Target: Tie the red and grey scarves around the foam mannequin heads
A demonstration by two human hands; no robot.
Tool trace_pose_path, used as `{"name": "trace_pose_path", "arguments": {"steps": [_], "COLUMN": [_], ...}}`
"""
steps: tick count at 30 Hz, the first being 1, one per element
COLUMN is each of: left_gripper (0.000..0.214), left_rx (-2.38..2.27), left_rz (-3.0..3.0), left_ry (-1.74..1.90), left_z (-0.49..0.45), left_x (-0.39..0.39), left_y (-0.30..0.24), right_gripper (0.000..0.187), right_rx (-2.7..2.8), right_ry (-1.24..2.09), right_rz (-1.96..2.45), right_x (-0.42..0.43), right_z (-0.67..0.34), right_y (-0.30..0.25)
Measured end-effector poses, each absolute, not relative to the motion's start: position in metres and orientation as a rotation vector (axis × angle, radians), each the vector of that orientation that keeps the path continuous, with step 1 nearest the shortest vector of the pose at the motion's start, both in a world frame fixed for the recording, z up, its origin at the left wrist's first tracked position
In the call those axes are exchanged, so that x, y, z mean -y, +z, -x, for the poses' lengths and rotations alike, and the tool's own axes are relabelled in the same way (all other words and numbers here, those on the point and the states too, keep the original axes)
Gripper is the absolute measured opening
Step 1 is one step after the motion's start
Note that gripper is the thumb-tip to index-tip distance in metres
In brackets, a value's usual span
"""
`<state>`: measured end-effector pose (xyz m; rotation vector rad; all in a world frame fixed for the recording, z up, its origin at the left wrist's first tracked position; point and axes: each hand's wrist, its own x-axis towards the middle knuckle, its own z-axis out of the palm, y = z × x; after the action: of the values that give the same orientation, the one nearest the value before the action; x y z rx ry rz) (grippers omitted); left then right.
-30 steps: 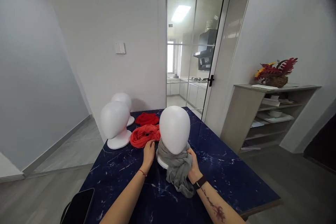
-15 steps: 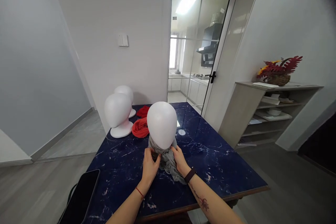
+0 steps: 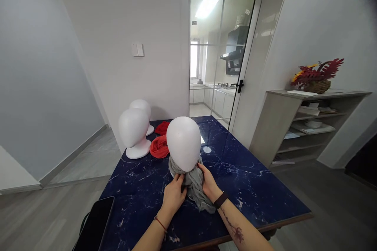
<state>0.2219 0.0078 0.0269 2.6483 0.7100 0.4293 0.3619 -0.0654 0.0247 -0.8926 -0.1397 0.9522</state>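
Observation:
A white mannequin head (image 3: 183, 141) stands upright on the dark blue marbled table, in front of me. A thin grey scarf (image 3: 196, 190) is wrapped around its neck, and the loose end hangs forward onto the table. My left hand (image 3: 174, 194) is at the left front of the neck, its bent fingers closed on the scarf. On the right side, my right hand (image 3: 208, 180) grips the scarf beside the neck, thumb and fingers pinching the cloth. The fingertips of both hands are partly hidden by the folds.
Two more white mannequin heads, a nearer one (image 3: 134, 129) and a farther one (image 3: 141, 106), stand at the table's back left. Red scarves (image 3: 159, 147) lie beside them. A black phone (image 3: 96, 223) is at the left edge. A shelf unit (image 3: 265, 125) stands right of the glass door.
My left hand has shifted from the left side of the neck toward the front of the scarf. My right hand stays at the right side. The view has moved slightly.

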Motion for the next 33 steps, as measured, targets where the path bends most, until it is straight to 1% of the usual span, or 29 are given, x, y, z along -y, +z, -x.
{"name": "trace_pose_path", "arguments": {"steps": [3, 5, 9, 13, 17, 21, 25, 29, 33], "left_gripper": [0.027, 0.022, 0.022, 0.020, 0.022, 0.025, 0.023, 0.016, 0.021], "left_rx": [-0.798, -0.891, -1.000, -1.001, -1.026, -1.087, -1.015, -0.955, -0.897], "left_rz": [-2.658, -2.631, -2.566, -2.522, -2.467, -2.347, -2.121, -1.693, -1.259], "left_ry": [0.425, 0.447, 0.528, 0.551, 0.558, 0.600, 0.774, 0.987, 1.000], "left_z": [-0.220, -0.217, -0.214, -0.211, -0.207, -0.204, -0.204, -0.205, -0.207], "left_x": [-0.014, -0.020, -0.032, -0.038, -0.040, -0.043, -0.051, -0.062, -0.070], "left_y": [0.029, 0.030, 0.029, 0.029, 0.033, 0.036, 0.031, 0.020, 0.015], "right_gripper": [0.017, 0.018, 0.016, 0.015, 0.014, 0.018, 0.019, 0.021, 0.019], "right_rx": [0.123, 0.127, 0.110, 0.105, 0.056, 0.041, 0.075, 0.178, 0.323], "right_ry": [0.900, 0.843, 0.766, 0.724, 0.665, 0.688, 0.698, 0.630, 0.464], "right_rz": [0.865, 0.879, 0.914, 0.939, 1.032, 1.162, 1.288, 1.463, 1.668], "right_x": [0.067, 0.067, 0.066, 0.064, 0.066, 0.066, 0.059, 0.050, 0.048], "right_z": [-0.370, -0.375, -0.381, -0.384, -0.389, -0.402, -0.428, -0.462, -0.494], "right_y": [0.022, 0.019, 0.010, 0.003, 0.004, 0.008, 0.017, 0.032, 0.047]}}
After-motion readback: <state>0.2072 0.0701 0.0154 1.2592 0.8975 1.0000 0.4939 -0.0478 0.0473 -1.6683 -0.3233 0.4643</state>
